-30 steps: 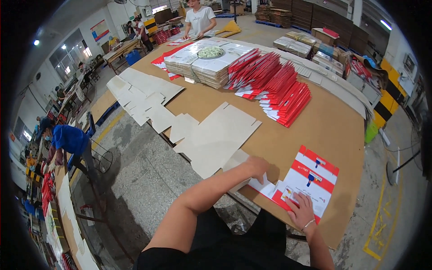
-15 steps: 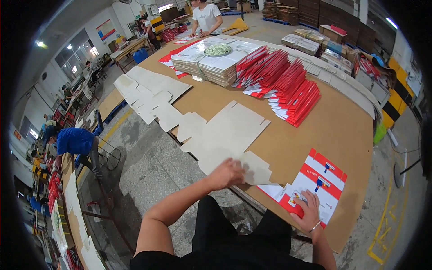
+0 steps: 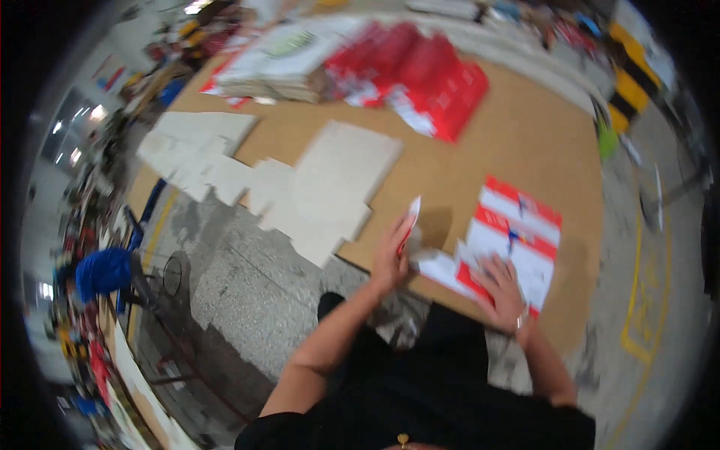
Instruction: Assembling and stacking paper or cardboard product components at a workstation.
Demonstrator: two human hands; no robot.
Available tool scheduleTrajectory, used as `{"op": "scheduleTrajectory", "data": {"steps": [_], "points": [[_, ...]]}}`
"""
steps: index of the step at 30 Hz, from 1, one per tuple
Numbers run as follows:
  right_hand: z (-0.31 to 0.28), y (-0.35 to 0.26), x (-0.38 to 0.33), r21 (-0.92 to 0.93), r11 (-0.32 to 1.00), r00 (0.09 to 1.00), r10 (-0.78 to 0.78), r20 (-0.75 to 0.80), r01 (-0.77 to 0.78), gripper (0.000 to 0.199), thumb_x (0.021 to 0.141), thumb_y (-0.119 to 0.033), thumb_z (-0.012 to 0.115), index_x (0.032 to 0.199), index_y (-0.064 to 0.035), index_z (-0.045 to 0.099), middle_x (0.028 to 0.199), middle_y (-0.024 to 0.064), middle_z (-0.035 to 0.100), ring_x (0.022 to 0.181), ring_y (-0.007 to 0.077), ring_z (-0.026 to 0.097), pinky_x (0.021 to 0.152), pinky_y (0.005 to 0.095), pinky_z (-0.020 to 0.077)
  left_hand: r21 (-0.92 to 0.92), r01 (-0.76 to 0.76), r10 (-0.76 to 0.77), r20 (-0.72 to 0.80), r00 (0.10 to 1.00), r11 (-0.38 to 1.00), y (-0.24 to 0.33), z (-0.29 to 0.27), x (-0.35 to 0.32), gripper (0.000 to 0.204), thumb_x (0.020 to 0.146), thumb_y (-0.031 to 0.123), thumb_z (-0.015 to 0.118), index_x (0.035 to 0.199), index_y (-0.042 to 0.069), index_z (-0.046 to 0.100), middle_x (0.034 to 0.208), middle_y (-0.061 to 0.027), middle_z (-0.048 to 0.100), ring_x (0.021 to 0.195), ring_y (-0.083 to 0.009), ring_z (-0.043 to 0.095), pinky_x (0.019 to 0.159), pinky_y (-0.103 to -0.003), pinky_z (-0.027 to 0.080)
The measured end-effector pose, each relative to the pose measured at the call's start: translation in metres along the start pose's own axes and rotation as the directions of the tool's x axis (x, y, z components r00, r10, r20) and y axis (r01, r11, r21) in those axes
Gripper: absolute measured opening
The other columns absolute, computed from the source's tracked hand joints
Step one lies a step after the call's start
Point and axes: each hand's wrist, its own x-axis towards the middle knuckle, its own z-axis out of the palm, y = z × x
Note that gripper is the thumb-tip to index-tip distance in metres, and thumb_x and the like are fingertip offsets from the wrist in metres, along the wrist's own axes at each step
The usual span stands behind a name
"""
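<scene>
A red-and-white printed cardboard box blank (image 3: 536,262) lies flat near the front right edge of the table. My right hand (image 3: 499,289) rests on it, palm down with the fingers spread. At the blank's left end my left hand (image 3: 391,255) is closed on a narrow flap standing up on edge, its white and red side showing above the fingers. Motion blur hides exactly how the fingers grip it. Left of that hand, grey unprinted box blanks (image 3: 334,187) lie overlapping, printed side not showing, some past the table's edge.
On the far side of the brown table (image 3: 540,127) are a leaning row of red folded boxes (image 3: 420,75) and a stack of flat cardboard (image 3: 277,71) with a pale green coil (image 3: 291,43) on top. A person in blue (image 3: 105,274) bends at the left.
My left hand has left the grey blank and now holds the printed blank's left flap upright. My right hand stays on the printed blank. The whole view has shifted and blurred.
</scene>
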Motion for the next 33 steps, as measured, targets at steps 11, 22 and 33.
{"op": "scheduleTrajectory", "data": {"steps": [11, 22, 33], "points": [[0.001, -0.003, -0.002, -0.12, 0.993, 0.999, -0.007, 0.046, 0.012, 0.045, 0.09, -0.031, 0.061, 0.132, -0.0456, 0.055, 0.154, 0.0073, 0.032, 0.141, 0.042, 0.022, 0.113, 0.065, 0.0123, 0.336, -0.411, 0.069, 0.699, 0.712, 0.848, 0.033, 0.006, 0.018, 0.06, 0.093, 0.041, 0.054, 0.147, 0.023, 0.038, 0.155, -0.0231, 0.022, 0.139, -0.0517, 0.019, 0.113, -0.061, 0.016], [0.008, -0.01, -0.009, -0.126, 0.992, 0.997, -0.023, 0.067, 0.032, 0.046, 0.086, -0.028, 0.066, 0.128, -0.046, 0.058, 0.154, 0.0054, 0.033, 0.142, 0.0423, 0.02, 0.114, 0.0632, 0.0126, 0.475, -0.373, -0.046, 0.663, 0.747, 0.797, 0.04, 0.01, 0.001, 0.053, 0.095, 0.044, 0.048, 0.146, 0.033, 0.04, 0.155, -0.0163, 0.024, 0.14, -0.0454, 0.022, 0.108, -0.068, 0.015], [-0.002, 0.002, 0.015, -0.071, 0.997, 0.999, -0.004, 0.047, 0.007, 0.052, 0.088, -0.028, 0.062, 0.139, -0.0253, 0.05, 0.152, 0.0063, 0.037, 0.142, 0.0401, 0.023, 0.115, 0.0613, 0.0124, 0.568, -0.373, -0.003, 0.552, 0.834, 0.734, 0.046, 0.027, 0.025, 0.061, 0.084, 0.041, 0.062, 0.142, 0.029, 0.046, 0.144, -0.0273, 0.037, 0.128, -0.0532, 0.035, 0.105, -0.062, 0.027]]}}
